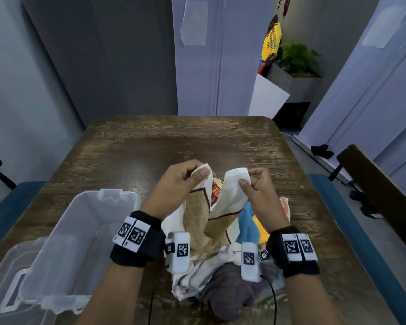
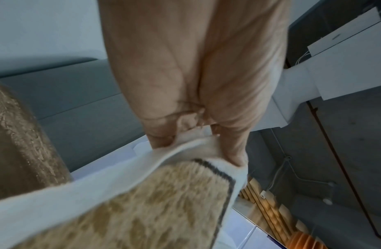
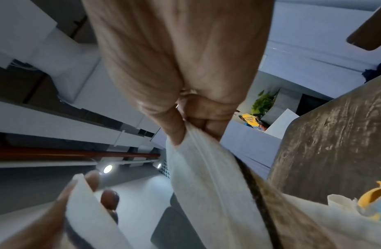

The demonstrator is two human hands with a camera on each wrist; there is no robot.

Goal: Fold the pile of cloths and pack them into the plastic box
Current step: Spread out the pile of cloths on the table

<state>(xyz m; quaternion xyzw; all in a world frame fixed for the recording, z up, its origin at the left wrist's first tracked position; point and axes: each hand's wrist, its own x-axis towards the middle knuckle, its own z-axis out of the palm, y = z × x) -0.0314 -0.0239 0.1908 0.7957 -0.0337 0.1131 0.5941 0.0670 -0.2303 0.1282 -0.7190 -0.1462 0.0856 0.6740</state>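
Stage: early. One cloth is in hand; nothing looks folded or packed.
Left grip (image 1: 184, 178): thumb + fingers pinch one top corner of the cream cloth (image 1: 198, 214) (tan centre, dark border line); closed tight on it.
Right grip (image 1: 259, 186): thumb + forefinger pinch the other top corner. The 2 corners are near each other, not touching.
Cream cloth: raised over the middle of the counter (image 1: 150, 141), hangs from both corners and sags btwn the hands. Lower part drapes onto the pile. No fold made yet.
Pile (image 1: 223, 254): at the counter's near edge, under the wrists, loose + crumpled. Shows a grey cloth (image 1: 227, 294), a blue cloth (image 1: 249, 227), a striped cloth (image 1: 192, 277), plus yellow + pink bits.
Plastic box (image 1: 63, 266): near-left corner of the counter, just left of the left wrist, clear, open. No cloth seen thru its walls. A 2nd clear part sits at the corner beneath it, prob. the lid; can't tell for sure.
Done: pick-up of 1 cloth only.
Left to do: fold this one, put it in the box, repeat for the rest. Several more by colour; exact count can't tell, as layers are hidden.
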